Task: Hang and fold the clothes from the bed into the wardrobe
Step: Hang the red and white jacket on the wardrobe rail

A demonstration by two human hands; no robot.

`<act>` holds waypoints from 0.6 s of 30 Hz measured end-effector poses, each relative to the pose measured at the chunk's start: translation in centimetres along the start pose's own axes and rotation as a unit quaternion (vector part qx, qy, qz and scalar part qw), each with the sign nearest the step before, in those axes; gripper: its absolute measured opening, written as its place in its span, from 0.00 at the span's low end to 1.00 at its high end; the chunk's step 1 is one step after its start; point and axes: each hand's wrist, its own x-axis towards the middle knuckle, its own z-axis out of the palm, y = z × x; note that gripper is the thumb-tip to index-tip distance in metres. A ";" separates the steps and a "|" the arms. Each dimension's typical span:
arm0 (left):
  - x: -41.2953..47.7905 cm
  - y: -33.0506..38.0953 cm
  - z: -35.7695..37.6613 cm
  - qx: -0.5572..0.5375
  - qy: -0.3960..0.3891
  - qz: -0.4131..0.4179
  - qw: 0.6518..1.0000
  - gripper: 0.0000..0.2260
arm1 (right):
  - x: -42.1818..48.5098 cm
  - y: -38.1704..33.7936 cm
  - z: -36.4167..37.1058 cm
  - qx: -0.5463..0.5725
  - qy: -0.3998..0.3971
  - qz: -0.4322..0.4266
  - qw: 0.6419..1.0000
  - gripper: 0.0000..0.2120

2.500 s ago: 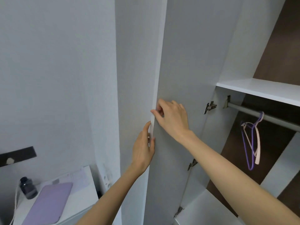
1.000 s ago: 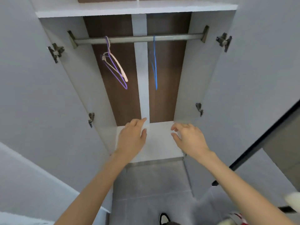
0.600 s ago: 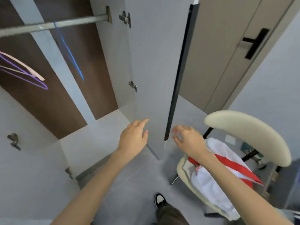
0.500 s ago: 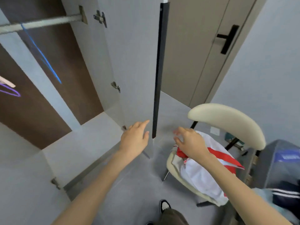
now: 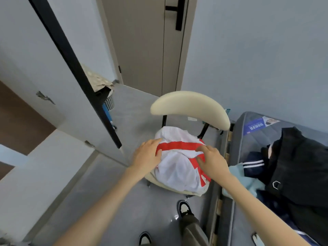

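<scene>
Here I have my left hand point(image 5: 148, 155) and right hand point(image 5: 212, 161) resting, fingers loosely spread, on the white-and-red garment point(image 5: 179, 167) heaped on the chair point(image 5: 190, 106) beside the bed point(image 5: 252, 132).

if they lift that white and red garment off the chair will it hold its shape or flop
The white and red garment will likely flop: it lies crumpled in soft folds on the chair seat. It looks thin, so probably light. With the left hand and right hand resting at opposite sides, the middle may sag and loose ends trail.
</scene>
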 end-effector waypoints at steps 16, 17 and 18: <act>14.5 2.5 15.3 -0.037 -0.070 -0.124 0.989 0.23 | 15.3 16.5 8.1 -0.049 -0.209 0.070 0.974 0.23; 15.0 2.2 16.3 -0.030 -0.077 -0.129 0.988 0.23 | 16.0 16.9 9.2 -0.049 -0.220 0.073 0.972 0.24; 15.4 2.0 17.1 -0.025 -0.086 -0.134 0.987 0.23 | 16.6 17.3 10.2 -0.049 -0.230 0.074 0.969 0.26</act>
